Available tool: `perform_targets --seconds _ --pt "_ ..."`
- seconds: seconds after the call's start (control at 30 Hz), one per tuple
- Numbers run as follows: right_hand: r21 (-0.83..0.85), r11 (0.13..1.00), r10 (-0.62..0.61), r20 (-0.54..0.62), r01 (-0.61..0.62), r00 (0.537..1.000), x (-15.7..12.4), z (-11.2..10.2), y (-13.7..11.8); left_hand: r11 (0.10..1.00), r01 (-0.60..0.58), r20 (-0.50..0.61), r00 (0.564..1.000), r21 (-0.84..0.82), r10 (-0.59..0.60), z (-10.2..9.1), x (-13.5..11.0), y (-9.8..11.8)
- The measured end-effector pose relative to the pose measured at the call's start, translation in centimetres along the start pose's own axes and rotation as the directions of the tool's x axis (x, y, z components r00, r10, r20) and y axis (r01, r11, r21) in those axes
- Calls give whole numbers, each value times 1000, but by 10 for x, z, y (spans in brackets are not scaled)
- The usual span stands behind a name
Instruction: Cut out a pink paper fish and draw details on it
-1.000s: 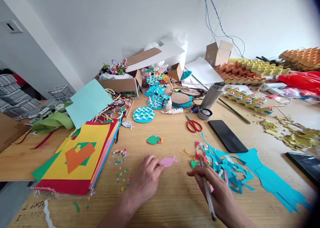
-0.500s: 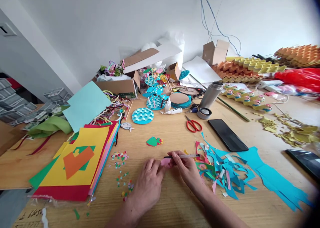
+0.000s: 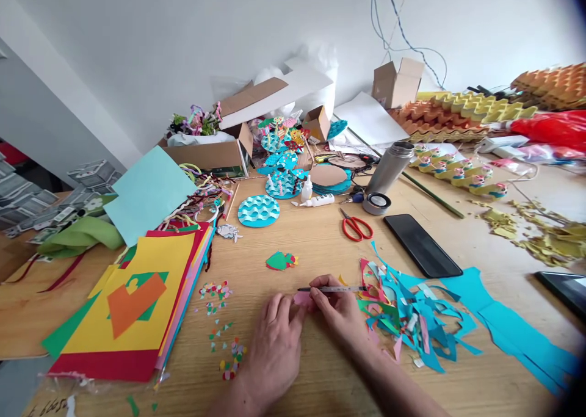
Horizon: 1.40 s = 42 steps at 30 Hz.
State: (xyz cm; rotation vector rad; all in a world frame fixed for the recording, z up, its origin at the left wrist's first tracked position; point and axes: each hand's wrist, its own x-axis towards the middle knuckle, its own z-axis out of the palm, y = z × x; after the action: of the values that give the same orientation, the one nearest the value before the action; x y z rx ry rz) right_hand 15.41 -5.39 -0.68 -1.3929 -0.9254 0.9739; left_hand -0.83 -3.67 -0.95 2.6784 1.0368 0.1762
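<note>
Fingers of our L hand (image 3: 274, 342) pin the pink paper bit (image 3: 303, 299) to the table (image 3: 320, 234) near the front, our R hand (image 3: 341, 314) pinches the pen (image 3: 336, 289) sideways just over it, so if L slips, the bit could slide & the tip rip it.

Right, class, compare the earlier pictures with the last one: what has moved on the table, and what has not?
The right hand, gripping the pen, swung left from the paper scraps to the pink paper fish; the pen turned to lie crosswise. The left hand stayed on the fish. Scissors, phone and coloured sheets kept their places.
</note>
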Motion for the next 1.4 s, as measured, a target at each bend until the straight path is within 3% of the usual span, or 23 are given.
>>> perform_targets --seconds 0.33,0.63,0.83,0.97,1.07,1.2,1.3,1.4 --pt "-110 990 -95 -51 89 994 -5 -1 9 998 55 40 998 -15 -54 -3 -1 5" --pt "-187 980 -98 -121 74 988 -1 -2 24 999 44 37 998 20 -44 -4 0 5" --pt "-208 975 -100 -120 74 988 0 -3 27 1000 28 -48 998 -14 -28 -5 0 2" --pt "-218 973 -105 -118 77 987 0 -3 27 996 -26 -198 980 -83 9 -7 -1 -1" --pt "-220 972 -108 -115 80 987 -1 -3 27 981 -78 -383 924 -179 3 -11 0 -3" --pt "-199 977 -107 -122 82 987 -1 -3 24 938 -62 -614 771 -340 -172 -18 4 -14" --pt "-162 982 -115 -133 93 985 -2 -3 23 886 -43 -683 654 -462 -325 -22 6 -26" --pt "-112 988 -125 -136 110 983 -4 -3 23 816 -68 -670 612 -573 -420 -23 6 -36"
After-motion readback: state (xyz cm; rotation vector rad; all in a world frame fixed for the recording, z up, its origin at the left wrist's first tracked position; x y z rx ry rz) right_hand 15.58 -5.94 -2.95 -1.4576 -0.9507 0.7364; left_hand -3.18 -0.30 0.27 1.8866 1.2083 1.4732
